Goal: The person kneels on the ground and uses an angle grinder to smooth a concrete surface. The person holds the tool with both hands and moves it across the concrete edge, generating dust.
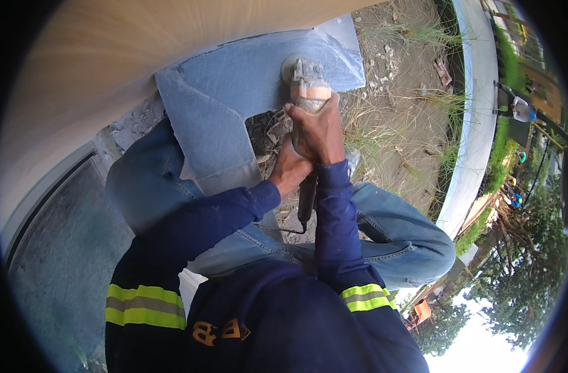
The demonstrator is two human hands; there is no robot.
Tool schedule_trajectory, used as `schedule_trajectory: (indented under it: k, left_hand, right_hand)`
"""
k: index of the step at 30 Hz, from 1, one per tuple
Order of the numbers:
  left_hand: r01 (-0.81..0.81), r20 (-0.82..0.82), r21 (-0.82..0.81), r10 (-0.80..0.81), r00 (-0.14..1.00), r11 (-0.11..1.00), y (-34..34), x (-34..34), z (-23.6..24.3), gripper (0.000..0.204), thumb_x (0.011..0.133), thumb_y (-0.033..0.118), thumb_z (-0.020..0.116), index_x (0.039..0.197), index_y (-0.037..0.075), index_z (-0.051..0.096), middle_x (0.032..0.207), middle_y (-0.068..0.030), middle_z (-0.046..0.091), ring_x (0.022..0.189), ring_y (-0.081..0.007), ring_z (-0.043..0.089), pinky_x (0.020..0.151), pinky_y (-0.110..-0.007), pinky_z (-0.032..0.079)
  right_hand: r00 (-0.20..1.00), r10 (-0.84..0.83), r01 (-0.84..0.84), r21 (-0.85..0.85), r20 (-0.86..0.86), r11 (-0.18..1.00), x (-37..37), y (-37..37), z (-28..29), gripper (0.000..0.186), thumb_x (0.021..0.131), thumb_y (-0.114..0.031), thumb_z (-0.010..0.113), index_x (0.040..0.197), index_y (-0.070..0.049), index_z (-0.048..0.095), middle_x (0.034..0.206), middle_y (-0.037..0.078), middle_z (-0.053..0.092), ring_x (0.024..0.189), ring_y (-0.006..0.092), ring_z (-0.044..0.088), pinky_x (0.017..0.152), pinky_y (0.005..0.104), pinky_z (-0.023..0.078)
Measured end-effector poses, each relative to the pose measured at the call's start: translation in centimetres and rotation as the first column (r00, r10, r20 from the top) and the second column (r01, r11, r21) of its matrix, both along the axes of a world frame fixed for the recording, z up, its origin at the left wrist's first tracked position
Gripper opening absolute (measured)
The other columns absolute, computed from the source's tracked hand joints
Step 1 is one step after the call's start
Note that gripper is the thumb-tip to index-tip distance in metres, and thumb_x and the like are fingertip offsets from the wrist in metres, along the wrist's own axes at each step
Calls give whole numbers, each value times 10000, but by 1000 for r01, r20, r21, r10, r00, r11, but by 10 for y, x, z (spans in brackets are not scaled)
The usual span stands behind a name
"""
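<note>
My right hand (pixel 318 127) is closed around the upper body of a dusty angle grinder (pixel 311 84) with an orange band. My left hand (pixel 290 163) grips the grinder lower down, just below my right one, and a dark cord runs from its back end. The grinder's disc end rests at the right part of a notched grey stone slab (pixel 218 81), where pale dust shows. The slab lies between a light wood-coloured panel (pixel 110 50) and bare ground, reaching down beside my left knee. Whether the disc touches the stone or is spinning I cannot tell.
Dry ground (pixel 408 137) with grass tufts and rubble lies right of the slab, bordered by a curved pale kerb (pixel 467 124). A dark panel (pixel 66 242) is at left. A person (pixel 523 110) and several small distant figures are at far right, near trees. My jeans-clad legs frame the work.
</note>
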State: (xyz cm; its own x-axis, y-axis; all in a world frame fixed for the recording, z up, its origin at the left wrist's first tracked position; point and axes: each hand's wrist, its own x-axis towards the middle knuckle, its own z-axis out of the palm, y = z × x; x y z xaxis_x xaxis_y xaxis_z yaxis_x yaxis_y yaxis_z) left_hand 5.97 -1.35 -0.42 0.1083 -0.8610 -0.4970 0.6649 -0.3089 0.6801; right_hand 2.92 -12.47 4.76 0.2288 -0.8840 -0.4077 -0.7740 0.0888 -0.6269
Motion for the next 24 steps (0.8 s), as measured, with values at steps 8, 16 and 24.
schedule_trajectory:
  k: [8,16,24]
  left_hand:
    - [-101,-37,36,103,994,994,8,-11,25,527,841,60,722,1291,-18,459,1100,-84,643,970,-177,652,805,-323,539]
    - [37,-123,60,-29,992,998,-8,-2,1,563,858,65,698,1367,0,468,1177,-71,631,1036,-147,632,829,-316,521]
    - [73,-111,-28,-76,991,997,-6,-17,-2,540,862,39,672,1366,3,484,1185,-65,632,1043,-149,627,869,-322,511]
  right_hand:
    - [984,40,-38,-13,176,999,-25,15,-10,833,786,-392,882,1321,75,446,1103,249,692,971,313,704,841,388,558]
    - [999,41,-41,-8,-22,999,-6,-11,-5,791,794,-358,861,1312,64,439,1091,265,689,985,368,707,860,424,546]
    - [1000,-17,17,-32,8,999,-29,-7,-9,789,798,-369,848,1311,55,424,1064,271,695,968,390,714,853,437,547]
